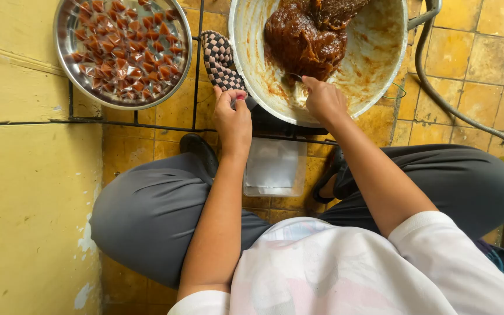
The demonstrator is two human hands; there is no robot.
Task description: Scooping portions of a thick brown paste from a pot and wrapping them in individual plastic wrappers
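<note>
A large pale pan (246,70) smeared with brown paste holds a lump of dark brown paste (307,35) at its far side. My right hand (324,100) reaches inside the pan near its front rim, fingers closed on a small utensil whose metal end shows by the paste. My left hand (233,116) pinches the pan's near-left rim through a checkered cloth (219,61). Left of the pan sits a round metal tray (65,52) filled with several small brown wrapped pieces (123,44).
I sit over a yellow tiled floor (468,64) with grey-trousered knees apart. A clear plastic sheet or bag (274,166) lies between my legs. A dark metal grid (196,87) supports tray and pan. A hose (444,99) curves at right. A yellow wall (24,192) stands left.
</note>
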